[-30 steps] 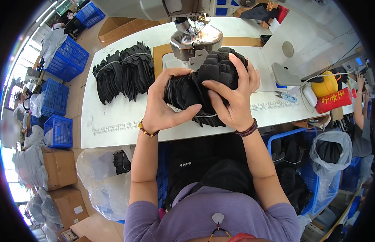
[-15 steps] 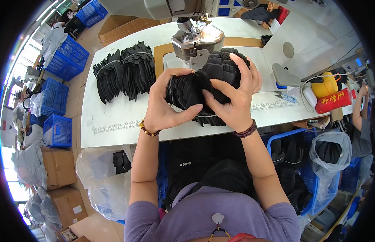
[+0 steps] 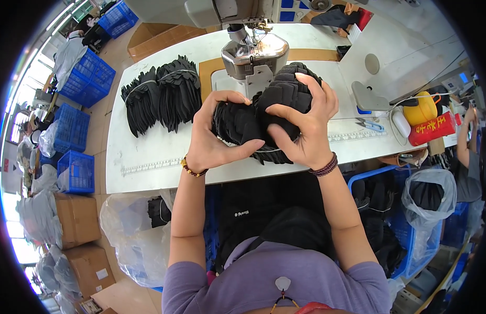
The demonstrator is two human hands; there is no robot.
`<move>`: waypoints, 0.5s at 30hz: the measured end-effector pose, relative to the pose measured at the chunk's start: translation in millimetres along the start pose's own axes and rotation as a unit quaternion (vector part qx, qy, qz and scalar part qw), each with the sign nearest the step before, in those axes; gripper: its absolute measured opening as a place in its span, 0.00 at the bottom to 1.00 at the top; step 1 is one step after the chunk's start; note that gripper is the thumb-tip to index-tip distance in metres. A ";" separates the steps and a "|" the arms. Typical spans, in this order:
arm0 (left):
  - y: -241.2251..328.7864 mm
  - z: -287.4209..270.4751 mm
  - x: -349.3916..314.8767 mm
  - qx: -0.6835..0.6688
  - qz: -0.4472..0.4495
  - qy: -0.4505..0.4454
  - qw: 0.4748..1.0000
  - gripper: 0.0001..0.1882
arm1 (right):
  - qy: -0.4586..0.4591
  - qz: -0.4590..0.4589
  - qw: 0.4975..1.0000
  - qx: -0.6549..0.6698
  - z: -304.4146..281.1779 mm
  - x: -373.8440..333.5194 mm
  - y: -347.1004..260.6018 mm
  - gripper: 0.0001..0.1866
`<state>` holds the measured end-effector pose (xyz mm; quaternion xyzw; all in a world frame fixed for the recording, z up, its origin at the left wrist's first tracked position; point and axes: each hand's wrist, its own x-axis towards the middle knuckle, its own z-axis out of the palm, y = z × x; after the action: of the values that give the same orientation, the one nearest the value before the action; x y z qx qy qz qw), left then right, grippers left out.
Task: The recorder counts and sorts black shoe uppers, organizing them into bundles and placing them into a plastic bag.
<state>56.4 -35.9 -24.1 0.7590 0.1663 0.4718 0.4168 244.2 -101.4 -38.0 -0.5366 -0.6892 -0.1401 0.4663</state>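
Both hands grip a thick bundle of black fabric pieces (image 3: pixel 286 95) just in front of the sewing machine head (image 3: pixel 255 52). My left hand (image 3: pixel 218 131) curves round the bundle's left part, fingers on the far side and thumb on the near side. On the right part, my right hand (image 3: pixel 306 120) presses with spread fingertips and thumb, and the layered piece ends fan out under it. A fold divides the two parts between my thumbs. Two more tied bundles of black pieces (image 3: pixel 177 94) lie to the left on the white table (image 3: pixel 149 180).
Small blue-handled snips (image 3: pixel 369 125) lie on the right by the printed ruler strip. Beyond them sit a red can (image 3: pixel 432 131) and a yellow container (image 3: pixel 421 111). Blue crates (image 3: pixel 70 125) and cardboard boxes (image 3: pixel 78 220) stand left; a blue basket (image 3: pixel 410 261) holds black pieces at lower right.
My right hand and its part of the bundle have tilted slightly, widening the fold beside my left hand. The left hand has barely moved.
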 end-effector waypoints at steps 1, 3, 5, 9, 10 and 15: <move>-0.7 -0.3 -0.1 -0.011 0.003 -0.005 1.000 0.32 | -0.016 -0.003 1.000 0.024 -4.5 -0.4 0.3 0.18; -2.2 -1.2 -0.2 -0.022 0.006 -0.010 1.000 0.32 | -0.032 -0.007 0.998 0.047 -7.8 -1.1 -1.1 0.24; -4.2 -1.9 -0.1 -0.028 0.011 -0.014 0.999 0.32 | -0.061 -0.014 0.998 0.015 -8.0 -1.8 -1.3 0.31; -6.2 -2.7 -1.7 -0.037 0.008 -0.012 0.999 0.33 | -0.050 -0.045 0.997 0.028 -4.4 -2.1 4.9 0.24; -6.5 -2.6 -2.0 -0.041 0.008 -0.012 0.999 0.33 | -0.048 -0.046 0.997 0.029 -3.7 -2.2 6.8 0.24; -5.9 -5.0 -2.0 -0.039 0.000 -0.022 0.999 0.32 | -0.024 -0.048 0.999 0.008 -1.8 -4.9 5.5 0.16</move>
<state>52.0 -31.2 -28.8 0.7524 0.1384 0.4611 0.4496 249.8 -103.5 -42.7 -0.5020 -0.7265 -0.1440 0.4465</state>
